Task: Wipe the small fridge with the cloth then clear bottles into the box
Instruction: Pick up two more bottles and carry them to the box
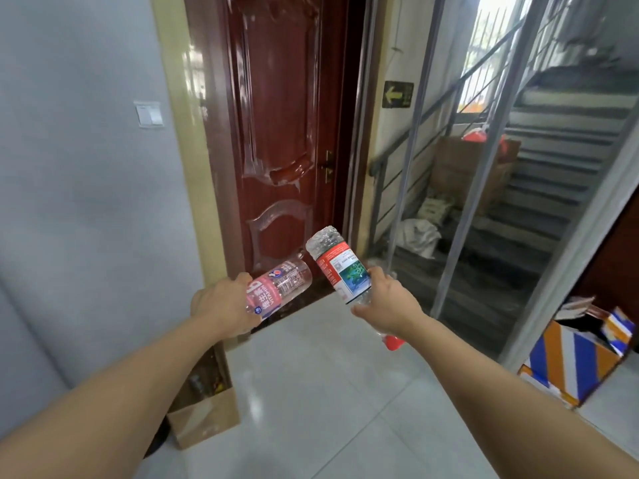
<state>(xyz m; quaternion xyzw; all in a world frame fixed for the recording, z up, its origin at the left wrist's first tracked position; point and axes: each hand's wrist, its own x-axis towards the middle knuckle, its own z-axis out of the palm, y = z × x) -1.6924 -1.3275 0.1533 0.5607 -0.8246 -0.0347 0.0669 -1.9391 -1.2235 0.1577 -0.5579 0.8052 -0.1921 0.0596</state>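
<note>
Both forearms are stretched forward; a pink-labelled bottle (276, 288) is gripped by the left hand (221, 305), a red-labelled bottle (340, 267) by the right hand (387, 305); the brown box (204, 420) below is judged the destination; no fridge is seen.

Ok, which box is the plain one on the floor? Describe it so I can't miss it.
Start at the red door and drop to the floor at its left frame. The brown box stands there against the grey wall, below the left forearm. It is plain cardboard, unlike the striped box far right, which is orange, blue and white.
</note>
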